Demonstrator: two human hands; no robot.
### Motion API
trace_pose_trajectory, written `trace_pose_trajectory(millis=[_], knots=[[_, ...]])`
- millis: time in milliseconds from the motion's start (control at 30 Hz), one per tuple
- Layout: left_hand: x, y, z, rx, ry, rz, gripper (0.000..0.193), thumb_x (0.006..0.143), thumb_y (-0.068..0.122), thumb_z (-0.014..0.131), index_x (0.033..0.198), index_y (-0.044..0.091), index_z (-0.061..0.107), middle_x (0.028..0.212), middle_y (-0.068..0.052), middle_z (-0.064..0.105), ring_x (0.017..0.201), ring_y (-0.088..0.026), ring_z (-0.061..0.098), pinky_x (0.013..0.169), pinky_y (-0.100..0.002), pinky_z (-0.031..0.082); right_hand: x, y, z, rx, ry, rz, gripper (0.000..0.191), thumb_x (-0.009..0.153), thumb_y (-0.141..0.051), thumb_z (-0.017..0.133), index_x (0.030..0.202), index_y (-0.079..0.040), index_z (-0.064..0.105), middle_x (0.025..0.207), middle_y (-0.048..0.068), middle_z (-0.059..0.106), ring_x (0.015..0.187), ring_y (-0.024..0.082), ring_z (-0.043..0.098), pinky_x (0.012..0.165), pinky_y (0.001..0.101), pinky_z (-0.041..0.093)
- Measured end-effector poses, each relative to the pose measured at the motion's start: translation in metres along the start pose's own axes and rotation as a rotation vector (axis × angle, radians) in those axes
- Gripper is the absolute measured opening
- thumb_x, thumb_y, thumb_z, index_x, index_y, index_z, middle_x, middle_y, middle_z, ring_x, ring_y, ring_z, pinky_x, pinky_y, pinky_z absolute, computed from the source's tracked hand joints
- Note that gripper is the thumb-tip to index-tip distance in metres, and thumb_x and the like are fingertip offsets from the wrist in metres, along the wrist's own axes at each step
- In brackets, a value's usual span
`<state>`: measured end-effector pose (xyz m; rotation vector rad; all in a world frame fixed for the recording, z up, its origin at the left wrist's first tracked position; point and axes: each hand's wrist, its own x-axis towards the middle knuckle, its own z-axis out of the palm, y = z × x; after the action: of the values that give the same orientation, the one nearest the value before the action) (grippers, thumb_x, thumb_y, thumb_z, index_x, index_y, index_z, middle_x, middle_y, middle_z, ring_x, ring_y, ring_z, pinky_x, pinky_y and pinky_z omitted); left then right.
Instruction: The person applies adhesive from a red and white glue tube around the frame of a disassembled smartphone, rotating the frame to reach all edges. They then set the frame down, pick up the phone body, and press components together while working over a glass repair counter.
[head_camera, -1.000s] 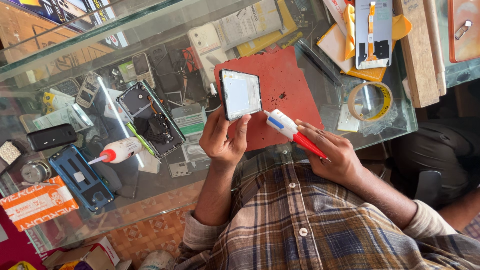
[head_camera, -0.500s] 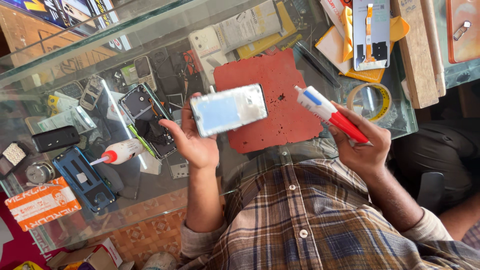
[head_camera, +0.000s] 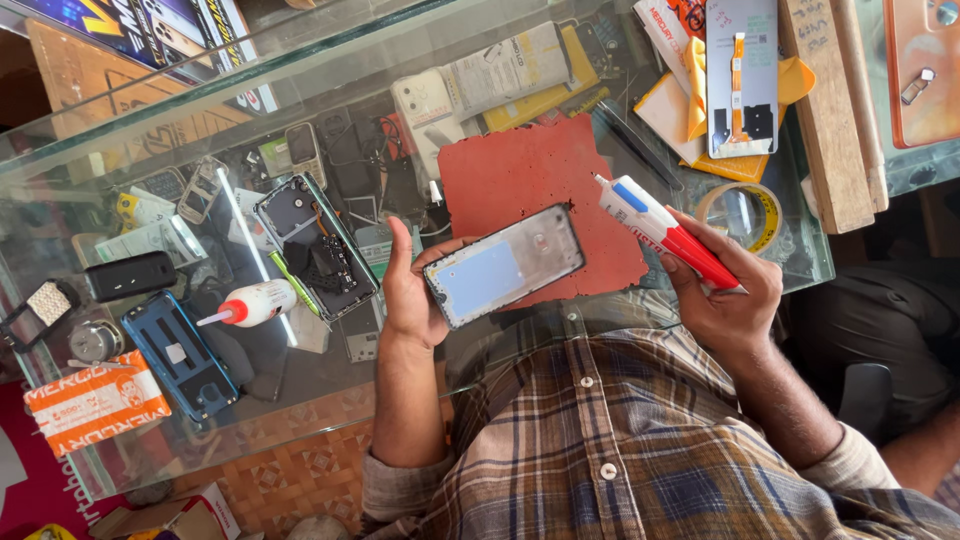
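My left hand (head_camera: 410, 290) holds a phone screen panel (head_camera: 505, 265) by its left end, tilted above the near edge of a red rubber mat (head_camera: 530, 175). The panel's pale, glossy face points up at me. My right hand (head_camera: 725, 295) grips a red and white glue tube (head_camera: 665, 232) with its thin nozzle pointing up-left, close to the panel's right end but apart from it. Both hands hover over a glass counter (head_camera: 200, 420).
An opened phone body (head_camera: 315, 245) and a small glue bottle with a red tip (head_camera: 250, 303) lie left of my left hand. A blue phone back cover (head_camera: 180, 355), a tape roll (head_camera: 740, 212), a display part (head_camera: 742, 75), wooden strips (head_camera: 825, 110) and an orange box (head_camera: 95, 400) crowd the counter.
My left hand turned the panel from upright to lying lengthwise and lowered it toward me. My right hand swung the glue tube up and right, then brought its nozzle near the panel.
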<state>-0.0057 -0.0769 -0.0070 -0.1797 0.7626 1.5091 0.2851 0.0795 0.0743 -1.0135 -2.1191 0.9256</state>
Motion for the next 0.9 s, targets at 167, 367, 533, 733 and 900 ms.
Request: trace_pose_trajectory(millis=[167,367,533,733,900], knots=[[0.004,-0.004,0.009,-0.106,-0.052,0.090,0.099,0.096,0.081,0.036,0.129,-0.008,0.064,0.125,-0.019,0.069,0.114,-0.032,0.067,0.095,-0.050,0.055,0.000,0.006,0.001,-0.014,0.042,0.028,0.038,0.098,-0.007,0.079,0.134,0.001,0.069,0.116,0.016,0.077,0.104,0.015,0.074,0.092,0.0273,0.058],[0.006,-0.004,0.016,-0.045,-0.157,0.195,0.080,0.099,0.069,0.041,0.124,-0.004,0.066,0.119,-0.015,0.072,0.112,-0.026,0.067,0.100,-0.042,0.054,0.000,0.006,0.001,0.002,0.032,0.052,0.039,0.098,-0.008,0.079,0.134,0.001,0.069,0.113,0.015,0.077,0.102,0.014,0.074,0.090,0.0265,0.058],[0.012,-0.009,0.014,0.291,-0.043,0.318,0.028,0.106,0.029,0.066,0.105,0.001,0.066,0.108,-0.007,0.071,0.102,-0.018,0.067,0.094,-0.038,0.057,0.002,0.001,0.004,-0.011,0.002,0.023,0.039,0.097,-0.007,0.079,0.134,0.000,0.069,0.111,0.016,0.077,0.100,0.015,0.075,0.087,0.0266,0.059],[0.021,-0.011,0.017,0.653,-0.018,0.426,0.013,0.104,0.012,0.068,0.102,-0.001,0.070,0.093,0.001,0.064,0.083,-0.006,0.053,0.078,-0.023,0.045,0.012,0.001,0.018,0.031,-0.081,-0.049,0.045,0.093,-0.005,0.079,0.135,0.000,0.067,0.112,0.018,0.076,0.097,0.018,0.077,0.084,0.0289,0.060],[0.029,-0.011,0.023,0.780,-0.106,0.562,0.014,0.104,0.010,0.069,0.097,-0.002,0.066,0.112,-0.002,0.064,0.090,-0.006,0.056,0.081,-0.023,0.048,0.024,0.003,0.045,0.049,-0.117,-0.146,0.047,0.092,-0.003,0.078,0.137,0.001,0.063,0.130,0.020,0.072,0.114,0.028,0.075,0.094,0.0346,0.060]])
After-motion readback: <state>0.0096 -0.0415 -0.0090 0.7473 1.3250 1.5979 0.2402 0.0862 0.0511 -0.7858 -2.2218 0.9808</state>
